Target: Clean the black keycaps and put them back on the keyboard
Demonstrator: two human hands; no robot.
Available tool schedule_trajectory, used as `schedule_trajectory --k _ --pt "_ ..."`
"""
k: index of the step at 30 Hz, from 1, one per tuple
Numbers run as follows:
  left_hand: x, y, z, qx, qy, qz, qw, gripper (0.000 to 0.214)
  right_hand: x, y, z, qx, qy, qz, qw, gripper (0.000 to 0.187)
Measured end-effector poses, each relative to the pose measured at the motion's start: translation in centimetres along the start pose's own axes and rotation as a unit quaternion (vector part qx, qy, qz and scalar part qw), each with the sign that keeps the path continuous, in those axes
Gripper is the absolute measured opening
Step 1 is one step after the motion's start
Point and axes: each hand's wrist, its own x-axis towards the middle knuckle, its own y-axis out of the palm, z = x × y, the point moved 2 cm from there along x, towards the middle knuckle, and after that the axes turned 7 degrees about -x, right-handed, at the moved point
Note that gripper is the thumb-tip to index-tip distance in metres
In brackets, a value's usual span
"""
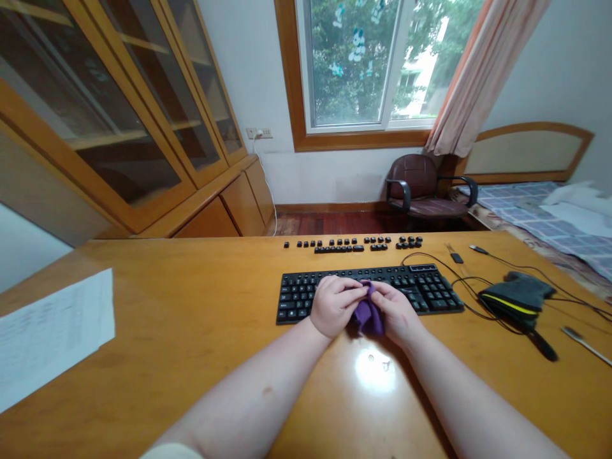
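My left hand [337, 305] and my right hand [394, 311] meet over the front edge of a black keyboard [296, 294]. Between them is a crumpled purple cloth [369, 317], pinched by the fingers of both hands, its lower end hanging toward the desk. Whether something small is wrapped inside the cloth, I cannot tell. The hands hide the middle of the keyboard. Behind it, loose black keycaps [338, 249] stand in rows along the desk's far edge, and the keyboard's top row shows bare key stems.
To the right lie a grey glove-like item [516, 296] with a yellow stripe, looping black cables [502, 258], a small black-ended tool [456, 257] and a thin brush [586, 344]. Printed papers [57, 331] lie at the left of the wooden desk [191, 299]. A chair [421, 188] stands beyond.
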Motion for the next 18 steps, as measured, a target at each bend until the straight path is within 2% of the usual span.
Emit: schedule_trajectory --k 2,5,8,10,14,18 --pt "0.0 0.1 0.0 -0.007 0.002 0.002 1.000 0.013 0.3 -0.4 0.0 -0.026 -0.008 -0.009 1.000 0.028" --pt "0.1 0.2 0.2 -0.018 -0.027 -0.014 0.999 0.015 0.6 -0.9 0.0 -0.063 -0.019 -0.026 0.998 0.023" --pt "0.1 0.5 0.5 -0.021 -0.057 -0.018 0.998 0.036 0.5 -1.3 0.1 -0.094 -0.034 -0.055 0.993 0.020" --pt "0.0 0.8 0.6 -0.021 -0.055 -0.003 0.998 0.045 0.5 -1.5 0.2 -0.107 -0.045 -0.068 0.991 0.020" --pt "-0.2 1.0 0.8 -0.029 -0.039 0.008 0.999 0.033 0.4 -1.2 0.4 -0.093 -0.045 -0.058 0.993 0.020" --pt "-0.2 1.0 1.0 -0.059 -0.065 0.008 0.996 0.027 0.4 -0.9 0.4 -0.082 -0.030 -0.028 0.996 0.026"
